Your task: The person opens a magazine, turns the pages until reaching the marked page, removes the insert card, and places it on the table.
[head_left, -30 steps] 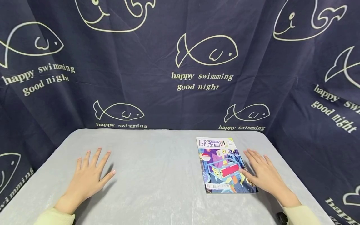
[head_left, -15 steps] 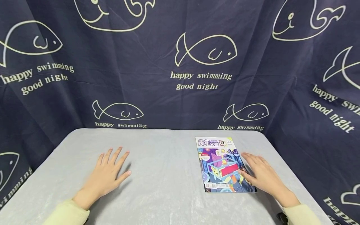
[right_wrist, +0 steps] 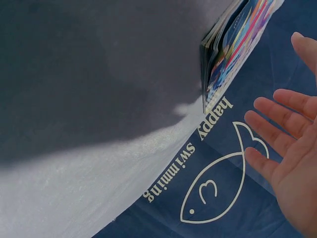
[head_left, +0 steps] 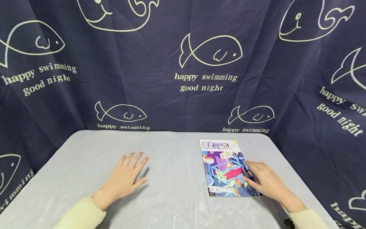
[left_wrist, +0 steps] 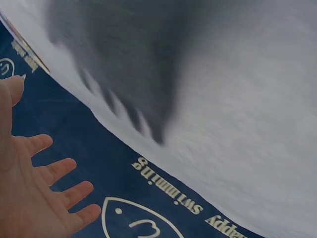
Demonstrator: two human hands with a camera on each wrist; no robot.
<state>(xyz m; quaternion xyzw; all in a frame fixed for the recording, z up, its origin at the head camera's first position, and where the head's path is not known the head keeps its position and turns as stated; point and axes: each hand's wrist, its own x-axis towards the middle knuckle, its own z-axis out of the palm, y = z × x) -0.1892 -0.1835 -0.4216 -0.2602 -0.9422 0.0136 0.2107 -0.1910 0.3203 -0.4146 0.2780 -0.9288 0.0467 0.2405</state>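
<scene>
Head view shows two bare hands held out over a table (head_left: 168,178) covered in pale grey cloth, with a magazine (head_left: 225,170) lying face up on its right half. The left hand (head_left: 123,178) is relaxed and holds nothing, its fingers straight and spread, pointing toward the far edge, well apart from the magazine. In the left wrist view its shadow (left_wrist: 131,74) falls on the cloth away from the fingers, so the hand is raised off the surface. The right hand (head_left: 268,181) is just beside the magazine's right edge, fingers extended and gripping nothing; from above, its thumb overlaps the cover, but whether it touches cannot be told. The right wrist view shows the same loose, unclenched palm, with the magazine's page edges slightly parted near one corner.

The cover has a white band with purple characters along the top, a purple and blue picture with a red block below, and a barcode (head_left: 215,190) at the lower left. Pale yellow sleeves, the left sleeve (head_left: 83,214) and the right sleeve (head_left: 308,219), end at the wrists; a small dark object (head_left: 288,223) shows by the right cuff. Behind the table hangs a navy curtain (head_left: 160,92) printed with fish outlines (head_left: 210,51) and the words "happy swimming good night"
</scene>
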